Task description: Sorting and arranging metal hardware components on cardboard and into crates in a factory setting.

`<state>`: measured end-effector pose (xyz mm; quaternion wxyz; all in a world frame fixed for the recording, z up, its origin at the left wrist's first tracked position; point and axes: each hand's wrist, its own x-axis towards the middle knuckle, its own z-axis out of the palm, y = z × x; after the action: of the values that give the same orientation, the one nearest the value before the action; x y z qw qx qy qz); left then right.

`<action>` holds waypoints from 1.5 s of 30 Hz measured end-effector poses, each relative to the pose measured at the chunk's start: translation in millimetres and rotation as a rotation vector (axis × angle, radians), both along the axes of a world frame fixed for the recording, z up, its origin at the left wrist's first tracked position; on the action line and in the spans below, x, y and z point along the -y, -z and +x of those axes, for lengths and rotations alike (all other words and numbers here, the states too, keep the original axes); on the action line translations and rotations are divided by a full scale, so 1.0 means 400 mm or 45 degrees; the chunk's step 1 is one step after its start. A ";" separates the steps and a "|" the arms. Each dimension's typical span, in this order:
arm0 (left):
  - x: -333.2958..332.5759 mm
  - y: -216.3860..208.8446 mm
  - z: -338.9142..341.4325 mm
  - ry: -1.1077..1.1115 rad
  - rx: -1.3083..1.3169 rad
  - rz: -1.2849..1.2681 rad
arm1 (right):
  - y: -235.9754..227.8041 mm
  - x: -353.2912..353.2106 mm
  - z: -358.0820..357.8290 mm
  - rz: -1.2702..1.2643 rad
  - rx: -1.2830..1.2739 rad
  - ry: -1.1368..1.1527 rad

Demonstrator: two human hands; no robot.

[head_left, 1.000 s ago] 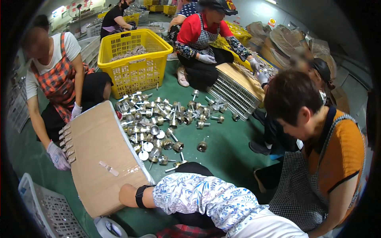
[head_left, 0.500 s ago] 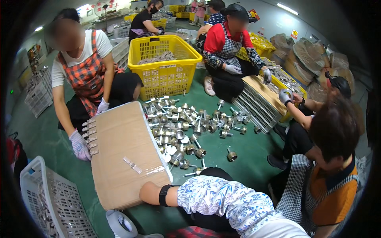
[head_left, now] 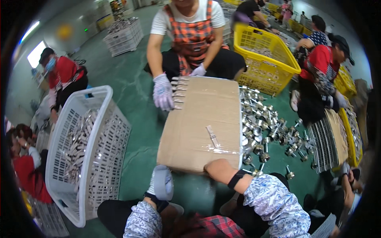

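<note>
Our left hand (head_left: 156, 186) gripped a tape roll (head_left: 163, 183); our right hand (head_left: 214, 168) lay on the cardboard box's (head_left: 202, 123) near edge, fingers hidden. The box sat half-taped on the floor (head_left: 135, 99).

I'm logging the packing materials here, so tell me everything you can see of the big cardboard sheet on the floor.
The cardboard sheet is plain brown and flat, lying on the green floor and running away from the camera. Clear tape runs along its near right part, with a small strip near the middle. Metal parts poke out from under its far left edge, where a co-worker's gloved hand rests. The person's right hand presses its near edge; the left hand, wearing a tape roll, is just short of it. Shiny metal fittings lie along its right side.
</note>
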<state>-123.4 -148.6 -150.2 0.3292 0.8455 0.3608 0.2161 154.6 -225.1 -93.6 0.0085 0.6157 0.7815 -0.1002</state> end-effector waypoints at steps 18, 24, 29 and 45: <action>-0.015 0.149 -0.035 -0.194 1.106 -1.314 | -0.012 -0.007 0.002 -0.008 -0.032 -0.084; -0.024 0.208 -0.066 -0.168 1.179 -1.382 | -0.020 -0.007 -0.007 0.017 -0.037 -0.087; -0.023 0.224 -0.091 0.068 1.288 -1.297 | -0.017 -0.008 -0.015 0.030 -0.044 -0.094; 0.007 -0.079 0.045 0.060 0.279 0.626 | -0.042 -0.015 -0.022 -0.131 0.037 0.007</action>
<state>-105.4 -151.2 -118.5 0.1561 0.8797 0.2401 0.3797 145.9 -218.9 -76.7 0.0513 0.6180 0.7735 -0.1313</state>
